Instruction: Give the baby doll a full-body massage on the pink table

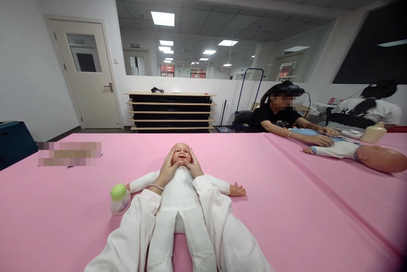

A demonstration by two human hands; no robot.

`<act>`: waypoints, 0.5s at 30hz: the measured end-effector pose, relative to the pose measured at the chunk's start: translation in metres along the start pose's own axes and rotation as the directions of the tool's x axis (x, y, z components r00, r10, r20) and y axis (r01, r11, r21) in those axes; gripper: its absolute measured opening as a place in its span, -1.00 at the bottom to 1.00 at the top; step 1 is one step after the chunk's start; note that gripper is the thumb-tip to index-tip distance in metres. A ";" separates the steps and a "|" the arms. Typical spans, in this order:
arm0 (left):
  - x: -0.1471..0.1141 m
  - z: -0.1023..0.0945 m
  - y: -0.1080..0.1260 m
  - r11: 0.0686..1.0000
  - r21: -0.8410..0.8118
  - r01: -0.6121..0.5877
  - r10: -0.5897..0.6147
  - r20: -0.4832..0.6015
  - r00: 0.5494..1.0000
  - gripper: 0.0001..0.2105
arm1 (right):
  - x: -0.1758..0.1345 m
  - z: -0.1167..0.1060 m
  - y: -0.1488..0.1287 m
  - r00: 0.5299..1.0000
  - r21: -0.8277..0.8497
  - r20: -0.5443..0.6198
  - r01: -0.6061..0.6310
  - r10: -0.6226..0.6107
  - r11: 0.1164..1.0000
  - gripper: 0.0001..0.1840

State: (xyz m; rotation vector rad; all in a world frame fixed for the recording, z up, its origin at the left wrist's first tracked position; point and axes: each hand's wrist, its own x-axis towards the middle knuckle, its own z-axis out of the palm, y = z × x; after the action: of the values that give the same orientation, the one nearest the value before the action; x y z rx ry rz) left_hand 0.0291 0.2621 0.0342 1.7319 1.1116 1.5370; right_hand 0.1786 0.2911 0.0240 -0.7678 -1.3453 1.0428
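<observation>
We see a baby doll [181, 179] lying face up on the pink table [63, 212], head pointing away from us and legs toward the near edge, dressed in a plain white one-piece suit; its bare head is pinkish with an open-mouthed face, and its small right-hand-side arm ends in a bare hand lying flat on the cloth. Both of our arms, in white sleeves, reach forward along the doll's body. Our left hand [168, 165], with a thin bracelet at the wrist, lies open against one side of the doll's head, fingers spread up along the cheek and temple; our right hand [193, 164] mirrors it on the other side, so the two palms cup the face between them without gripping it. A small white bottle with a green cap [120, 199] stands just beside our left sleeve, near the doll's arm. The table stretches wide and pink on both sides of the doll, with much bare cloth to the left and right. Far off at the right, another person [280, 117] sits with hands on a second doll [359, 153], and a cream-coloured bottle [373, 133] stands near it.
</observation>
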 end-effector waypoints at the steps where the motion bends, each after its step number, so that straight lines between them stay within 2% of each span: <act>1: 0.000 0.000 -0.002 1.000 -0.012 -0.002 0.002 -0.001 1.000 -0.37 | 0.000 0.000 0.000 1.000 0.008 0.003 0.000 0.000 1.000 -0.11; 8: 0.001 -0.001 -0.005 1.000 -0.016 0.005 -0.005 -0.006 1.000 -0.40 | 0.000 0.000 -0.003 1.000 0.031 0.024 -0.009 0.008 0.999 -0.11; 15: 0.000 0.000 0.003 0.997 0.075 0.030 -0.030 0.009 0.999 -0.25 | -0.002 0.000 -0.003 1.000 -0.070 0.027 0.014 -0.012 0.997 0.04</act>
State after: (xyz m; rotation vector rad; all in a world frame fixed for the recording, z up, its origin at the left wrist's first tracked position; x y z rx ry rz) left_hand 0.0297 0.2604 0.0372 1.7627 1.1990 1.4837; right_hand 0.1792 0.2881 0.0255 -0.7989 -1.4142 1.0034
